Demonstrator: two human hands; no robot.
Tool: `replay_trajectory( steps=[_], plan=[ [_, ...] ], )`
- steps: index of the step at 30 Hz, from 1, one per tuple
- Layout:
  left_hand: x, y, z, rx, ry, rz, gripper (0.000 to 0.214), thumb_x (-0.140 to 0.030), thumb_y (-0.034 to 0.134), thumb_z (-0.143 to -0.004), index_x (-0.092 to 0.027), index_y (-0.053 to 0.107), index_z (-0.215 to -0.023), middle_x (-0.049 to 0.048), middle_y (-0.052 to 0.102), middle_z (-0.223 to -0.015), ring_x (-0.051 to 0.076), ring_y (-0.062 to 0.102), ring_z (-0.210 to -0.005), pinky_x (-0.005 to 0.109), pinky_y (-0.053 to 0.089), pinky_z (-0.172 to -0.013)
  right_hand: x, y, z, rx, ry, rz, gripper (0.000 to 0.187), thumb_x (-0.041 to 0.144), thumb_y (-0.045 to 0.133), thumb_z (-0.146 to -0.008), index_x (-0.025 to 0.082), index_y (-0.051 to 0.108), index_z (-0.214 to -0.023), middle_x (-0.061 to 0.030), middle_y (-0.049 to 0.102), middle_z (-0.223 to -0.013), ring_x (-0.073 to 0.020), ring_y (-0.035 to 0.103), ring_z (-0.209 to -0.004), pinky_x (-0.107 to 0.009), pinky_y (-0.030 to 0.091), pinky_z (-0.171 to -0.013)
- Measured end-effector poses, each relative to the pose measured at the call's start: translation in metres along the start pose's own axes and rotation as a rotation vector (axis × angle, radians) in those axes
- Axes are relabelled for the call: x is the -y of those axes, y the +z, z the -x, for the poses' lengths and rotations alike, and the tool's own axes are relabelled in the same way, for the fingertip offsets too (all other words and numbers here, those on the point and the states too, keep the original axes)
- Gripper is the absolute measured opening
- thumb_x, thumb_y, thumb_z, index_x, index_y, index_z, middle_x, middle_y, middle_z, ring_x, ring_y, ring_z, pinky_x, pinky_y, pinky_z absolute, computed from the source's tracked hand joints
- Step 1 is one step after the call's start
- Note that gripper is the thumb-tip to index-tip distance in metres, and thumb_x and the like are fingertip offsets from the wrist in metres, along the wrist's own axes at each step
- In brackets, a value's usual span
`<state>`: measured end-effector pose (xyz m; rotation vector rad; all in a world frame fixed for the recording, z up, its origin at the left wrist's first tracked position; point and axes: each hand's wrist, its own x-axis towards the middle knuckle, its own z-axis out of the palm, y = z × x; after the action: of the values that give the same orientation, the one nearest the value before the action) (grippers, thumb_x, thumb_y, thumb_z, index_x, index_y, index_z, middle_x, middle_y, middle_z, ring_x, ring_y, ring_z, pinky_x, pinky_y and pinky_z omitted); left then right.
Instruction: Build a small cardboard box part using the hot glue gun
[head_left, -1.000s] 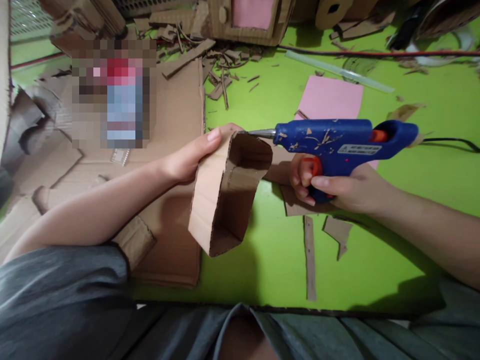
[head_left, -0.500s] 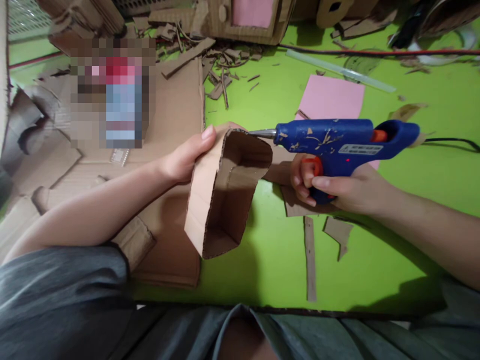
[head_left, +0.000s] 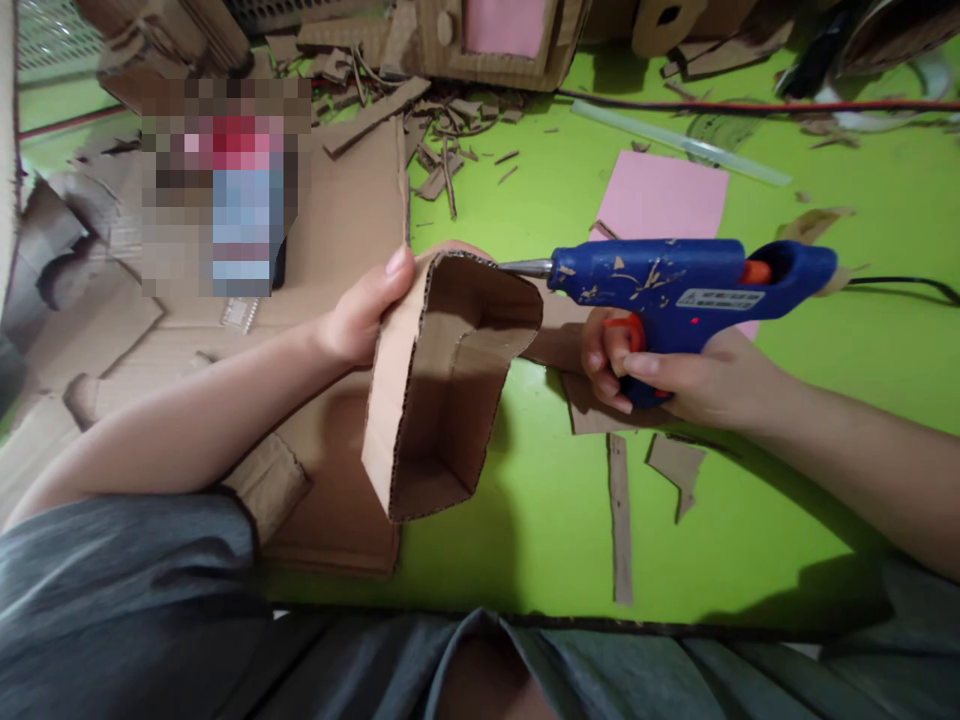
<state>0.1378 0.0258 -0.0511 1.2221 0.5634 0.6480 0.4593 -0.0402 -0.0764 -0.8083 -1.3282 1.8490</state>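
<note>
My left hand (head_left: 373, 305) grips the upper left side of an open cardboard box (head_left: 391, 400), thumb on its outer wall and the other fingers hidden behind it. The box is tilted with its hollow side facing me, and its top edge is curved. In my right hand (head_left: 660, 370) is a blue glue gun (head_left: 645, 272), fingers wrapped round its handle at the orange trigger. Its metal nozzle points left and meets the box's upper rim. A small red light shows on the gun's body.
Under my left arm lies a large cardboard sheet (head_left: 345, 220). Pink paper (head_left: 664, 190) and a clear glue stick (head_left: 682, 143) lie beyond the gun. A cardboard strip (head_left: 619, 520) and cardboard scraps (head_left: 442, 150) are scattered about. The gun's black cord (head_left: 900, 280) runs off right.
The box has shifted and turned slightly, its lower end moving left, together with my left hand. The glue gun and my right hand stay almost where they were.
</note>
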Motion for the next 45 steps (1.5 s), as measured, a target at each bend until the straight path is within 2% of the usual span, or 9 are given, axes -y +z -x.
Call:
replay_trajectory(
  steps=[7,9,13,18,24,28,34,40,45],
  plan=[
    [-0.005,0.007,-0.001,-0.010,0.031,0.009,0.073,-0.089,0.068,-0.105,-0.020,0.072,-0.129,0.0085,0.089,-0.120,0.030,0.087,-0.105,0.049,0.075,-0.107,-0.006,0.006,-0.003,0.001,-0.084,-0.084,0.018,0.060,0.090,-0.090,0.045,0.084,-0.097,-0.0032,0.061,-0.074,-0.0188,0.036,-0.049,-0.043,0.022,-0.044],
    [-0.006,0.008,0.000,-0.010,0.029,-0.001,0.076,-0.090,0.067,-0.104,-0.020,0.070,-0.134,0.0092,0.089,-0.121,0.030,0.088,-0.104,0.048,0.076,-0.104,-0.002,0.005,-0.002,-0.007,-0.076,-0.072,0.026,0.063,0.095,-0.088,0.041,0.083,-0.096,-0.0019,0.063,-0.074,-0.0179,0.040,-0.051,-0.040,0.025,-0.042],
    [-0.006,0.008,0.000,-0.001,0.045,-0.022,0.082,-0.095,0.056,-0.107,-0.019,0.068,-0.137,0.0120,0.089,-0.123,0.034,0.089,-0.110,0.050,0.076,-0.101,0.011,0.001,0.000,0.000,0.015,-0.006,0.035,0.058,0.095,-0.101,0.029,0.076,-0.093,-0.0020,0.069,-0.079,-0.0162,0.058,-0.059,-0.032,0.041,-0.046],
    [-0.005,0.011,-0.001,-0.019,0.078,0.028,0.075,-0.089,0.059,-0.109,-0.019,0.070,-0.134,0.0088,0.088,-0.117,0.032,0.089,-0.109,0.048,0.075,-0.102,0.018,-0.001,0.001,0.002,0.019,-0.005,0.042,0.058,0.095,-0.103,0.025,0.072,-0.090,-0.0020,0.071,-0.080,-0.0140,0.062,-0.059,-0.028,0.046,-0.050],
    [-0.001,0.007,0.001,-0.074,0.058,-0.012,0.090,-0.102,0.044,-0.103,-0.021,0.067,-0.134,0.0126,0.087,-0.118,0.038,0.088,-0.109,0.055,0.074,-0.103,0.012,0.001,-0.003,0.000,-0.015,-0.023,0.037,0.058,0.096,-0.099,0.030,0.073,-0.087,-0.0012,0.069,-0.080,-0.0154,0.056,-0.056,-0.032,0.039,-0.045],
    [0.002,-0.003,0.005,-0.134,0.024,-0.043,0.097,-0.105,0.045,-0.101,-0.019,0.067,-0.138,0.0145,0.088,-0.117,0.038,0.087,-0.109,0.054,0.074,-0.105,0.004,0.003,-0.003,-0.029,-0.046,-0.044,0.030,0.063,0.094,-0.089,0.038,0.076,-0.087,-0.0032,0.066,-0.077,-0.0189,0.043,-0.052,-0.041,0.028,-0.043],
    [-0.002,-0.006,0.006,-0.118,0.033,-0.049,0.100,-0.108,0.046,-0.099,-0.018,0.070,-0.135,0.0150,0.088,-0.117,0.040,0.089,-0.106,0.056,0.075,-0.101,-0.001,0.002,-0.003,-0.016,-0.084,-0.043,0.022,0.060,0.086,-0.090,0.041,0.077,-0.087,-0.0050,0.063,-0.075,-0.0199,0.038,-0.049,-0.045,0.022,-0.041],
    [-0.004,-0.003,0.013,-0.198,-0.007,-0.035,0.100,-0.106,0.043,-0.102,-0.017,0.068,-0.139,0.0170,0.089,-0.123,0.039,0.088,-0.110,0.053,0.074,-0.101,-0.002,0.001,-0.004,0.003,-0.096,-0.037,0.025,0.061,0.085,-0.090,0.038,0.074,-0.089,-0.0040,0.061,-0.076,-0.0187,0.038,-0.049,-0.045,0.025,-0.042],
    [-0.005,-0.002,0.015,-0.263,-0.052,-0.042,0.106,-0.105,0.034,-0.103,-0.016,0.063,-0.151,0.0202,0.087,-0.131,0.048,0.084,-0.130,0.066,0.068,-0.117,0.000,-0.001,-0.003,0.030,-0.072,-0.040,0.028,0.063,0.085,-0.091,0.037,0.072,-0.091,-0.0035,0.055,-0.074,-0.0204,0.040,-0.051,-0.046,0.027,-0.047]
  ],
)
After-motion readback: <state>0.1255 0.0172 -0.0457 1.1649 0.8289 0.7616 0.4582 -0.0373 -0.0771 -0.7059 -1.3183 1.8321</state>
